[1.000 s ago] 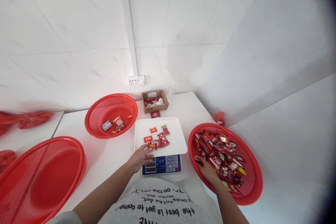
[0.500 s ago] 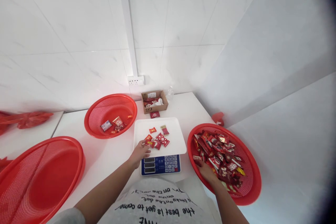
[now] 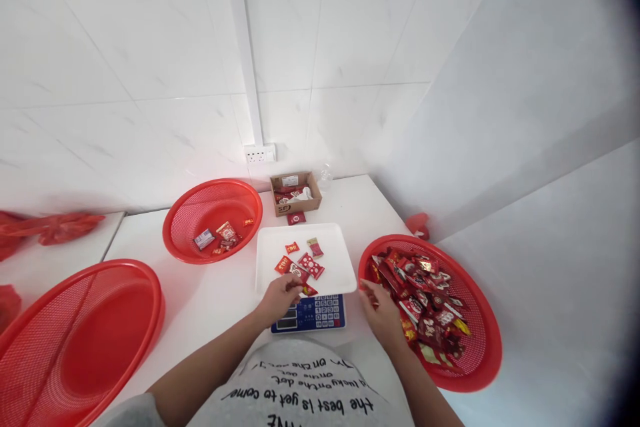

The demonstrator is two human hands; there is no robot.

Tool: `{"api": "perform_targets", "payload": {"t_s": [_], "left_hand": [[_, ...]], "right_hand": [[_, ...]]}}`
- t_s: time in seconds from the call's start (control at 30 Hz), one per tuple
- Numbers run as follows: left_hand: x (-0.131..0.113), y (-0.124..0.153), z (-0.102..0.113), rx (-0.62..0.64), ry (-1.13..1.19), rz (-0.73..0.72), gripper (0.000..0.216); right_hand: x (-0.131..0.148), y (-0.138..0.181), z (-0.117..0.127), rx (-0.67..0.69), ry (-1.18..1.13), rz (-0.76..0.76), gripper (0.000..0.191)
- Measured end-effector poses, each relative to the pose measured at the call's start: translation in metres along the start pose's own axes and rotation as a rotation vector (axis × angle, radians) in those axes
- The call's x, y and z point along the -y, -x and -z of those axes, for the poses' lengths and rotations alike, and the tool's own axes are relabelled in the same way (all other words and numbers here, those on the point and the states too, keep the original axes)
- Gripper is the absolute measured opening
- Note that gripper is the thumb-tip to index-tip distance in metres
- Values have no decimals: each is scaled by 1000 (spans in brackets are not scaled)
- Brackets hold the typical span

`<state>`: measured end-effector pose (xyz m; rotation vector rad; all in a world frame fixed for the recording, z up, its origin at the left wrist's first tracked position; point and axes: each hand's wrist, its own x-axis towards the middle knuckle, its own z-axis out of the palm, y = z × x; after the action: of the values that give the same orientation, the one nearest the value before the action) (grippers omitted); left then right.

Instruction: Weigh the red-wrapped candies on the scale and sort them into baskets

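My left hand is closed, thumb against fingertips, on a small red candy packet at the near edge of the white tray. The tray sits on a blue weighing scale with a keypad. Several other red wrapped candies lie in the tray. My right hand is at the left rim of the red basket, fingers stretched forward and slightly apart, with nothing visible in them. That basket holds a heap of wrapped candies.
Another red basket at the back left has a few packets in it. A larger red basket stands at the front left. Behind the tray are a cardboard box and a red packet. Red plastic bags lie far left.
My left hand has drawn a red candy packet from the group toward the tray's near edge. My right hand has come out of the candy heap, moving left to the basket's rim.
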<state>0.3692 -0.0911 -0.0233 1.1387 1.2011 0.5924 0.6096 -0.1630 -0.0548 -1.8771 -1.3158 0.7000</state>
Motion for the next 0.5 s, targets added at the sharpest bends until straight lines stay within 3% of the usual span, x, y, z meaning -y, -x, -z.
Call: {"api": "perform_targets", "payload": {"t_s": [0.13, 0.23, 0.3, 0.4, 0.5], "left_hand": [[-7, 7, -21, 140, -152, -173, 8], [-5, 5, -18, 106, -314, -276, 13], [2, -1, -8, -7, -450, -340, 23], [20, -16, 10, -169, -631, -369, 54], [36, -34, 16, -167, -768, -324, 66]], "right_hand": [[55, 6, -29, 387, -245, 150, 51], [59, 7, -42, 534, -283, 89, 45], [47, 6, -40, 439, -255, -19, 42], [21, 3, -28, 178, -196, -123, 42], [2, 3, -14, 9, -199, -212, 46]]}}
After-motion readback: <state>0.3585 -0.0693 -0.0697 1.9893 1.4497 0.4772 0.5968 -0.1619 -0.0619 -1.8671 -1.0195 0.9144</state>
